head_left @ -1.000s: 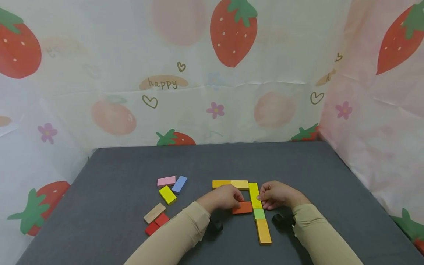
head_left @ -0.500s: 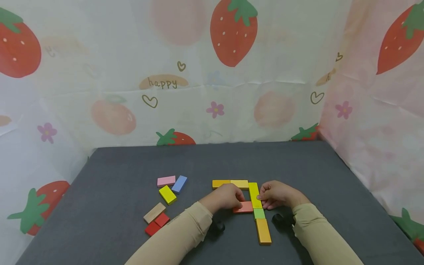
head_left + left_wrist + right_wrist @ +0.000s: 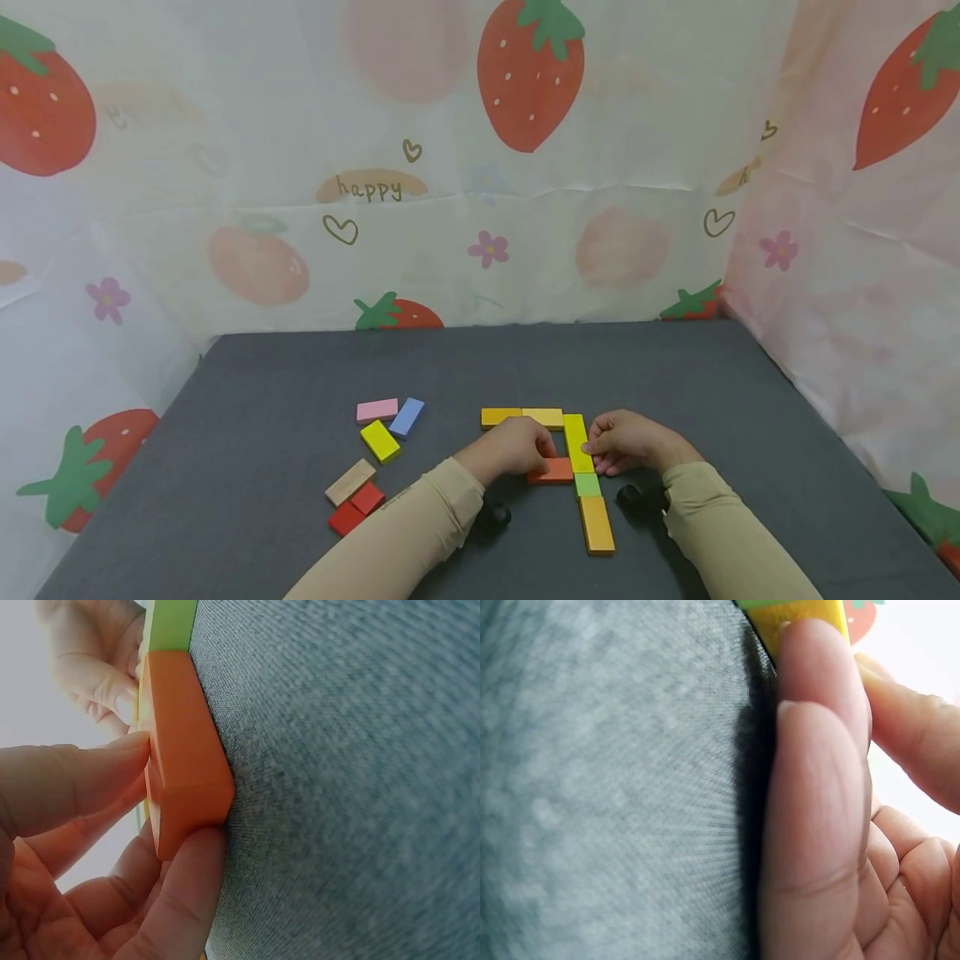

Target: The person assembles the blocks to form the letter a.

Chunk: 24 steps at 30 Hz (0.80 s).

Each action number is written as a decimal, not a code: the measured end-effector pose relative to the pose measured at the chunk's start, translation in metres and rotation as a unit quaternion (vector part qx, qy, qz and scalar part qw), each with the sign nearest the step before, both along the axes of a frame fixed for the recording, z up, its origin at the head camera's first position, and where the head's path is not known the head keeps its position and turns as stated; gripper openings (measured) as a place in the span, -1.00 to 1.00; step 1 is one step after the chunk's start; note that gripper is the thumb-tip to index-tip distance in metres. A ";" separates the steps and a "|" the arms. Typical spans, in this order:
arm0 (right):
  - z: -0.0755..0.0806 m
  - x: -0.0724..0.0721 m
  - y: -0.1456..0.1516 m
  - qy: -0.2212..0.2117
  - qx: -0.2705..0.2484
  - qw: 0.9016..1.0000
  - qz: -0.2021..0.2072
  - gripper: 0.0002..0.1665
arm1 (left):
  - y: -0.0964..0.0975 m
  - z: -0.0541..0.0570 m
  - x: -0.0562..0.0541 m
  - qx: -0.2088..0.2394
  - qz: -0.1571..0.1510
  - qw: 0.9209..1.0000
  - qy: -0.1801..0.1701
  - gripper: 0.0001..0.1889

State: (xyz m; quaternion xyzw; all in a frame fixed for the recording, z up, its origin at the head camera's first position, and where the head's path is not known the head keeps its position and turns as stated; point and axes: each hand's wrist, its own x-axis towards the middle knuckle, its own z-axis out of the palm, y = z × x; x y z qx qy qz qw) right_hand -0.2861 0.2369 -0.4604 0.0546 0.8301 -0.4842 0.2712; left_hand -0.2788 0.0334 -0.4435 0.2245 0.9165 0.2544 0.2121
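And here the left hand [image 3: 504,448] is pinching the orange block [image 3: 551,472], thumb lying on its top and a fingertip pressing at its near end, the gap between them being just the width of the wood. That block is lying flat on the grey table [image 3: 262,383], its far end seemingly meeting the column where the yellow block [image 3: 576,442] is giving way to the green block [image 3: 587,485]. Over on the other side, the right hand [image 3: 626,439] is resting thumb and fingers against the yellow block's outer edge, apparently bracing it; whether those fingers are truly gripping, I can't tell. Below the green, the amber block [image 3: 597,525] is finishing the column, while up top the golden block [image 3: 500,417] and the cream block [image 3: 542,418] are running off leftward. So the step in hand is looking like the final squaring of the orange piece, and the next move is calling for a gentle nudge if any gap is showing, then a clean release, the left fingers lifting without dragging the end askew. Off to the left, the pink block [image 3: 377,412] and the blue block [image 3: 407,417] are lying loose among other spares.
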 end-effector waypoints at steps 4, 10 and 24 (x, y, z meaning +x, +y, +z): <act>-0.001 0.000 0.000 0.002 0.000 1.000 0.001 -0.80 | 0.000 -0.001 0.000 -0.002 0.002 1.000 -0.002 -0.89; 0.000 0.001 -0.001 0.007 0.000 1.000 0.002 -0.80 | -0.002 -0.003 0.000 0.006 0.004 1.000 -0.012 -0.90; 0.001 0.002 -0.003 0.000 0.013 1.000 -0.010 -0.83 | -0.032 0.012 -0.012 0.076 -0.003 0.997 -0.034 -0.88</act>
